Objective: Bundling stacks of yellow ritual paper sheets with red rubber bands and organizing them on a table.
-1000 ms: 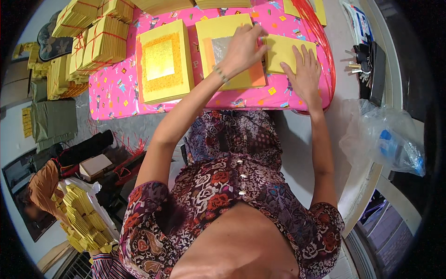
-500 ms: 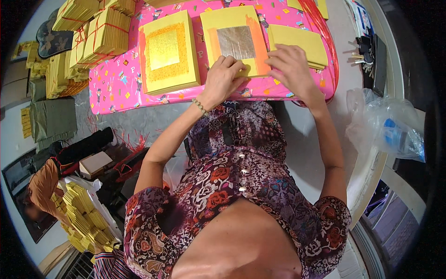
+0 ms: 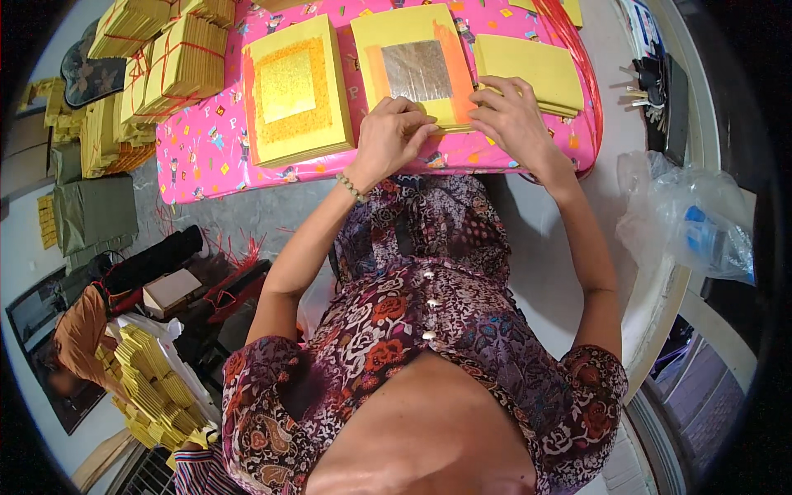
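Observation:
On a pink patterned tabletop (image 3: 198, 177), a stack of yellow paper (image 3: 441, 25) lies before me, its top sheet bearing an orange band and a shiny silver square (image 3: 418, 70). My left hand (image 3: 392, 139) is closed at the stack's near edge, thumb and forefinger pinched together on the paper. At the near right corner my right hand (image 3: 518, 120) has its fingers bent in against the paper edge; its exact grip is partly hidden. To the left lies a second yellow stack (image 3: 334, 82) with a gold square (image 3: 286, 87). A plain folded yellow paper pile (image 3: 532, 66) sits beside my right hand.
Yellow paper bundles tied with red string (image 3: 190, 62) are piled at the far left. Red strands (image 3: 577, 66) hang along the table's right side. A clear plastic bag (image 3: 693, 214) is at the right. More yellow bundles (image 3: 153, 371) and a striped sleeve (image 3: 202, 472) show at lower left.
My right fingers have drawn in to the stack's near right corner. My left thumb and forefinger have come together at the near edge, with the hand slightly lower and left.

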### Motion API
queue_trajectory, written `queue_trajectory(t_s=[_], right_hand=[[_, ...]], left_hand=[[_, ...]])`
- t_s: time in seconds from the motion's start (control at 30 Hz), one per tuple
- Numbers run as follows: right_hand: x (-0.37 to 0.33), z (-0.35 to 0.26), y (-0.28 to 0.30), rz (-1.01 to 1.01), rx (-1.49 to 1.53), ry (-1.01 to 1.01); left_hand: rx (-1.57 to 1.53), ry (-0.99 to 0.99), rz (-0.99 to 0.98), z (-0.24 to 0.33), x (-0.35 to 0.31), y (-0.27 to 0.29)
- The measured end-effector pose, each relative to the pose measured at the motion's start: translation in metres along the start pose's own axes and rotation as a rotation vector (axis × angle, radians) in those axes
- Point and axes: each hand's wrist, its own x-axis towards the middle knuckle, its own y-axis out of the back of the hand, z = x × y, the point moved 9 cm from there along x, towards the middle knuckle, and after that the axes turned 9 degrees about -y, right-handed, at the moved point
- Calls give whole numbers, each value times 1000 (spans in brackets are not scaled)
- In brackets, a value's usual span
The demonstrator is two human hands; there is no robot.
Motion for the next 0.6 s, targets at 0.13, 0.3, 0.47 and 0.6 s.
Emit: queue_trajectory(t_s=[0.13,0.3,0.47,0.6], right_hand=[[2,0,1,3,9,-11],[5,0,3,8,29,-19],[9,1,6,67,31,-35],[18,-1,21,72,41,-47]], left_hand=[[14,24,0,-1,0,0],[-3,49,11,-3,2,1],[-52,30,45,1,5,3],[114,-96,46,14,10,11]])
